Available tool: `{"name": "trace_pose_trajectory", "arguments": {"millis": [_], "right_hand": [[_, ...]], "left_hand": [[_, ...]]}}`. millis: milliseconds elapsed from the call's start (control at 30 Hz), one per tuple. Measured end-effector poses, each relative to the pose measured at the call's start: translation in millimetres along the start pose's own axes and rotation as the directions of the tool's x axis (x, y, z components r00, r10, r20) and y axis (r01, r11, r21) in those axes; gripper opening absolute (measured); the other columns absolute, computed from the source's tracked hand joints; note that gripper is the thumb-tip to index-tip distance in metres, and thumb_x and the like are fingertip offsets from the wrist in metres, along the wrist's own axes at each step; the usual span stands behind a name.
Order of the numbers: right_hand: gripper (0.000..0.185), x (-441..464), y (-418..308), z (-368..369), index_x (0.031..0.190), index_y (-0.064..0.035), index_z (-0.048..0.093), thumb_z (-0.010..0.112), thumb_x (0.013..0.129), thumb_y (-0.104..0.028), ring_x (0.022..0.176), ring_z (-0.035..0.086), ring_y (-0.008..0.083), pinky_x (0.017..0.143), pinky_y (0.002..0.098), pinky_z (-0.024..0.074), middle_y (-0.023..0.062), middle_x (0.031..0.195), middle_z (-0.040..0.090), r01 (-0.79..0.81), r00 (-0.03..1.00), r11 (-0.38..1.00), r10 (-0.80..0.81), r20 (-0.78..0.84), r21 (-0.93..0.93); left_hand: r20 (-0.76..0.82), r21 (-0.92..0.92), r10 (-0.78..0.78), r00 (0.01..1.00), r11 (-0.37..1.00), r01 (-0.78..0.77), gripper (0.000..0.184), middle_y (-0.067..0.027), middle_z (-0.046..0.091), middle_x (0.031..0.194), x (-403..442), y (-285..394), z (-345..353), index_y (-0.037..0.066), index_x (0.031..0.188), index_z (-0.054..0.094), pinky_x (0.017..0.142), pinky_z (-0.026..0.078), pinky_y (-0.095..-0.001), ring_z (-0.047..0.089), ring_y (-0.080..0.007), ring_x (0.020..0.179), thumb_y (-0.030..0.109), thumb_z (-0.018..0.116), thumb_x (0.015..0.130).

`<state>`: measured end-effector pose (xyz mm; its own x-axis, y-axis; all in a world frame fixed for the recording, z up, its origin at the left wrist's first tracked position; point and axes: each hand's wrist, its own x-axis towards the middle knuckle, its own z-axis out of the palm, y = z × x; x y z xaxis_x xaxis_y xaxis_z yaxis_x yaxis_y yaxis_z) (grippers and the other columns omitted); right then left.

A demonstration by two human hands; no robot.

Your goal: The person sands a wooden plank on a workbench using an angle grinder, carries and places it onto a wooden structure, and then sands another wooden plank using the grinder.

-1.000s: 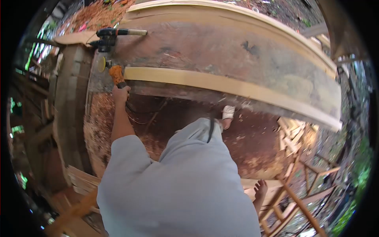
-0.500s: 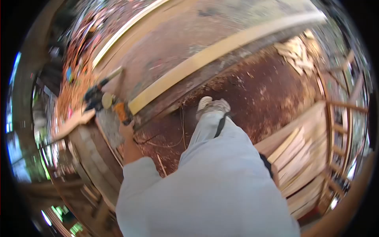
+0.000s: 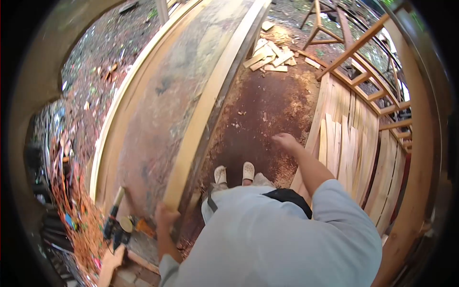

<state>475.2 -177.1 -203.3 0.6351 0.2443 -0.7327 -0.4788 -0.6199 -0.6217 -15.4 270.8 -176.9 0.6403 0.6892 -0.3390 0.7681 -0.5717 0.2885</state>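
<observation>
A long pale wooden board (image 3: 205, 109) lies along the near edge of the workbench (image 3: 158, 110). My left hand (image 3: 166, 215) is at the board's near end and overlaps it; its fingers are blurred, so I cannot tell whether they grip. Just left of that hand lies an orange-and-black power tool (image 3: 145, 227), partly hidden. Beside it is a dark cordless drill (image 3: 113, 221). My right hand (image 3: 287, 142) hangs in the air over the floor, fingers curled in and nothing visible in them.
Several planks (image 3: 342, 148) lie stacked to my right, with a ladder-like wooden frame (image 3: 368, 83) beyond. Offcuts (image 3: 272, 56) are piled ahead on the dusty floor (image 3: 260, 107). A wooden post (image 3: 411, 167) stands at far right. Shavings (image 3: 83, 229) cover the ground at left.
My view has turned, and the bench now runs away ahead of me. My left hand has left the orange tool for the board's end. My right hand has swung forward into clear view.
</observation>
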Motion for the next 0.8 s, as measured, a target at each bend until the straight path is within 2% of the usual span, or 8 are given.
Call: {"name": "trace_pose_trajectory", "arguments": {"millis": [100, 167, 267, 333, 467, 600, 700, 800], "right_hand": [[0.078, 24.0, -83.5, 86.8, 0.152, -0.0035, 0.044, 0.066, 0.098, -0.056, 0.126, 0.058, 0.0347, 0.107, 0.0494, 0.0472, 0.0229, 0.143, 0.058, -0.007, 0.979, 0.845, -0.103, 0.176, 0.535], [0.074, 21.6, -137.9, 140.7, 0.147, -0.0054, 0.050, 0.065, 0.097, -0.058, 0.125, 0.058, 0.0337, 0.107, 0.0477, 0.0483, 0.0198, 0.134, 0.063, -0.031, 0.966, 0.667, -0.171, 0.195, 0.744], [0.044, 59.8, -178.6, 207.8, 0.127, 0.0006, 0.060, 0.066, 0.102, -0.035, 0.105, 0.069, 0.0294, 0.094, 0.0480, 0.0571, 0.0176, 0.118, 0.069, 0.009, 0.880, 0.374, -0.444, 0.170, 0.928], [0.040, 32.0, -207.9, 205.8, 0.127, 0.0028, 0.059, 0.064, 0.103, -0.028, 0.103, 0.070, 0.0295, 0.092, 0.0476, 0.0583, 0.0181, 0.117, 0.070, -0.022, 0.895, 0.338, -0.412, 0.169, 0.941], [0.032, -35.1, -254.5, 211.4, 0.127, 0.0061, 0.058, 0.060, 0.104, -0.016, 0.105, 0.071, 0.0283, 0.095, 0.0452, 0.0588, 0.0188, 0.118, 0.070, -0.074, 0.924, 0.250, -0.347, 0.161, 0.965], [0.030, -107.9, -242.6, 228.1, 0.128, 0.0065, 0.058, 0.060, 0.104, -0.012, 0.109, 0.070, 0.0287, 0.099, 0.0443, 0.0578, 0.0189, 0.120, 0.069, -0.042, 0.920, 0.148, -0.380, 0.096, 0.988], [0.032, -156.8, -209.9, 224.2, 0.130, 0.0047, 0.058, 0.061, 0.103, -0.012, 0.113, 0.070, 0.0281, 0.101, 0.0438, 0.0571, 0.0180, 0.123, 0.069, -0.125, 0.857, 0.135, -0.484, 0.175, 0.983], [0.034, -191.5, -174.3, 208.5, 0.131, 0.0031, 0.057, 0.063, 0.102, -0.013, 0.114, 0.069, 0.0281, 0.101, 0.0441, 0.0577, 0.0170, 0.126, 0.068, -0.104, 0.945, 0.214, -0.283, 0.163, 0.971]], "left_hand": [[-0.071, -0.058, 0.277, 0.958, 0.958, -0.281, 0.043, -0.0156, 0.064, 0.083, -43.8, 24.1, 1.4, 0.005, 0.084, 0.064, 0.068, 0.054, -0.0502, 0.065, -0.0401, 0.074, 0.033, 0.084, 0.057], [-0.164, -0.011, 0.332, 0.929, 0.941, -0.338, 0.036, -0.0138, 0.061, 0.079, -78.8, 72.1, -20.0, 0.006, 0.079, 0.063, 0.064, 0.053, -0.0470, 0.064, -0.0386, 0.072, 0.028, 0.082, 0.059], [-0.260, 0.078, 0.486, 0.835, 0.872, -0.483, 0.030, -0.0123, 0.059, 0.075, -91.7, 66.9, -43.1, 0.007, 0.077, 0.062, 0.062, 0.052, -0.0455, 0.064, -0.0370, 0.069, 0.022, 0.081, 0.060], [-0.327, 0.146, 0.559, 0.762, 0.827, -0.543, 0.027, -0.0118, 0.058, 0.074, -99.3, 84.9, -80.1, 0.008, 0.076, 0.061, 0.061, 0.052, -0.0452, 0.064, -0.0361, 0.068, 0.018, 0.080, 0.060], [-0.253, 0.010, 0.476, 0.842, 0.872, -0.490, 0.029, -0.0134, 0.063, 0.076, -101.0, 92.6, -194.3, 0.004, 0.085, 0.068, 0.062, 0.053, -0.0438, 0.065, -0.0349, 0.066, 0.014, 0.077, 0.060], [0.085, -0.208, 0.291, 0.953, 0.941, -0.268, 0.038, -0.0134, 0.072, 0.087, -102.3, 56.7, -326.7, -0.002, 0.099, 0.068, 0.070, 0.053, -0.0400, 0.063, -0.0237, 0.077, 0.015, 0.091, 0.074], [0.156, -0.182, 0.275, 0.949, 0.952, -0.246, 0.041, -0.0144, 0.069, 0.085, -79.2, 49.8, -369.9, -0.001, 0.098, 0.067, 0.070, 0.052, -0.0420, 0.064, -0.0274, 0.077, 0.016, 0.088, 0.067], [0.191, -0.130, 0.368, 0.910, 0.928, -0.348, 0.044, -0.0154, 0.067, 0.083, -27.0, 62.4, -376.6, 0.000, 0.096, 0.066, 0.070, 0.052, -0.0441, 0.064, -0.0310, 0.077, 0.017, 0.085, 0.060]]}}
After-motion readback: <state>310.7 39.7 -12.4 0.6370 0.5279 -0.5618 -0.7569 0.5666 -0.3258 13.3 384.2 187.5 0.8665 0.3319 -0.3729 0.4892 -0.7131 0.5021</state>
